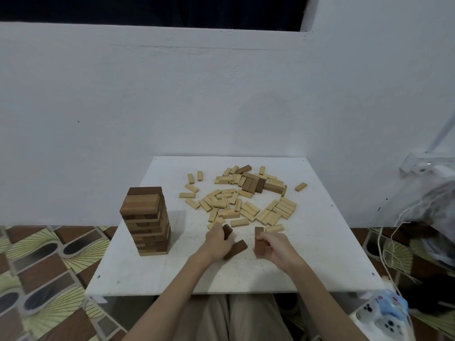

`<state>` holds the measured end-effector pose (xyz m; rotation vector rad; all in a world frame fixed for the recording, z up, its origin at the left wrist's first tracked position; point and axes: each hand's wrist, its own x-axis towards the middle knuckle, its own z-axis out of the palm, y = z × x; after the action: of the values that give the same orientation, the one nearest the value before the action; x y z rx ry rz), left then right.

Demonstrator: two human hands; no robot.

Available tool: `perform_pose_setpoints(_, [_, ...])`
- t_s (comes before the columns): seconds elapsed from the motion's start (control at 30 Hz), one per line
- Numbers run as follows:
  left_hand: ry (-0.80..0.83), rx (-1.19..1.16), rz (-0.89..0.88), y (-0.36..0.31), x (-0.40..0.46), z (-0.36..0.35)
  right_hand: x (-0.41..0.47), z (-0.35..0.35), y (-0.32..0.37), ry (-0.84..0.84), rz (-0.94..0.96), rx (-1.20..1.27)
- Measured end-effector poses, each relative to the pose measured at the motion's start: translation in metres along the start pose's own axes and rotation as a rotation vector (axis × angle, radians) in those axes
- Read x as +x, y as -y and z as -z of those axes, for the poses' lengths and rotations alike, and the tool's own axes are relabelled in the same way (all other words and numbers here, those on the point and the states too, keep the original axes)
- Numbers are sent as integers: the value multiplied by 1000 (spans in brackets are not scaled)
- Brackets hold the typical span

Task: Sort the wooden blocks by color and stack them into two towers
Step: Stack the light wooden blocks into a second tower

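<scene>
Currently I count one tower of dark brown wooden blocks upright at the left of the square white tabletop, near its left edge. The left hand grips a dark brown block; the right hand grips upright dark brown blocks. One loose dark slanted block lies between them. Pale wooden blocks lie scattered centre-rear; bare surface remains along the near edge
</scene>
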<state>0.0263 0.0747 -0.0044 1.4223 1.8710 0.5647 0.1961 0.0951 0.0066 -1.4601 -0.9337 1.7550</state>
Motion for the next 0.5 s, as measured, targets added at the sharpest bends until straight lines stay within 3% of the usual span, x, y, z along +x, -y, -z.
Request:
perform_pose_setpoints(0.13, [4,102,49,6,5,15,3,1,-12,-129,54,-424])
perform_pose_setpoints(0.5, [11,184,-99,12,4,15,-2,-22,-28,-183,120,-587])
